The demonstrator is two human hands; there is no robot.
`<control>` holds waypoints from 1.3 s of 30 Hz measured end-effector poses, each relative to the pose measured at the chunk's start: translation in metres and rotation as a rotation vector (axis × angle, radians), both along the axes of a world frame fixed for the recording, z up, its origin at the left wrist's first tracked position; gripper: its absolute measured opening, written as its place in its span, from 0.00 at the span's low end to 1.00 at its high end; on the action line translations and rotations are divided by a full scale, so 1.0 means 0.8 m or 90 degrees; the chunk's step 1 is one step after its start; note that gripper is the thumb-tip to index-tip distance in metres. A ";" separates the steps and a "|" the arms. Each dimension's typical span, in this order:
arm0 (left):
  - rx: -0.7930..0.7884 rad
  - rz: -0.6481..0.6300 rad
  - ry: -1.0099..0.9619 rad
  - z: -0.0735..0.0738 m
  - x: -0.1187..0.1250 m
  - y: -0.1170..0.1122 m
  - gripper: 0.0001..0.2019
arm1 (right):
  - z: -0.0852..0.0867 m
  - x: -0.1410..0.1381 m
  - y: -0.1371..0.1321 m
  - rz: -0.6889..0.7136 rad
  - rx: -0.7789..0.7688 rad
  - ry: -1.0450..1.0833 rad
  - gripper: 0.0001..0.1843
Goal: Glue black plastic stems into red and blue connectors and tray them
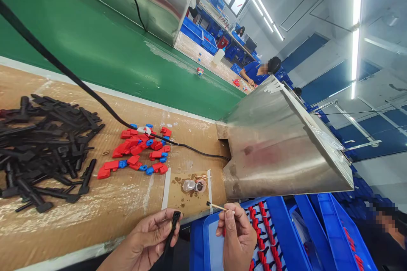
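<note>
My left hand [146, 239] pinches a black plastic part [172, 230] near the table's front edge, its squarish end facing up. Between the thumb and fingers of my right hand [237, 235] is a thin cotton swab [218, 207] with a blackened tip, pointing left toward the black part but apart from it. Just beyond both hands, a small cup of dark liquid [200, 186] stands beside its translucent lid [188, 185] on a stained, taped-off patch. A few thin sticks [203, 176] lie by the cup.
A heap of black parts [47, 144] covers the table's left. Red-and-blue pieces [136, 148] lie mid-table under a black cable [95, 97]. A metal hood [280, 148] stands at right, above blue trays [280, 220] of red-and-black assemblies. Co-workers [257, 72] sit beyond the green panel [127, 46].
</note>
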State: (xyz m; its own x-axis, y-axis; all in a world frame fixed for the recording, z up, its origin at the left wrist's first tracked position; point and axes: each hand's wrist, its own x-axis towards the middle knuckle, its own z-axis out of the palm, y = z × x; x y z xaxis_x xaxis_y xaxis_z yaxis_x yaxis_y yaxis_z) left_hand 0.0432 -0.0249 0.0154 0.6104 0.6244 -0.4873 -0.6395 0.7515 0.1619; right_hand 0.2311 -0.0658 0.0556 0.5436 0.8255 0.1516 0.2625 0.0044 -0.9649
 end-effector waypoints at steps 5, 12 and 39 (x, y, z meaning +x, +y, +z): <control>0.030 0.013 0.030 -0.001 0.001 -0.002 0.24 | -0.004 -0.035 -0.012 0.064 0.010 -0.136 0.14; 0.043 0.005 0.055 0.002 -0.001 -0.003 0.21 | -0.018 -0.047 -0.011 0.156 0.051 -0.324 0.15; 0.218 0.048 0.198 -0.027 0.006 -0.011 0.26 | -0.011 -0.044 0.005 0.174 -0.034 -0.485 0.15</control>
State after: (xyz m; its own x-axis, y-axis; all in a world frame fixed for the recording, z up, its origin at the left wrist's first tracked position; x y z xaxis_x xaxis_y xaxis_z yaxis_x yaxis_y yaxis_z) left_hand 0.0476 -0.0335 -0.0061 0.4145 0.8184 -0.3980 -0.5717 0.5745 0.5858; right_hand 0.1960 -0.0618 0.0466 0.0851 0.9309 0.3551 0.8443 0.1219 -0.5218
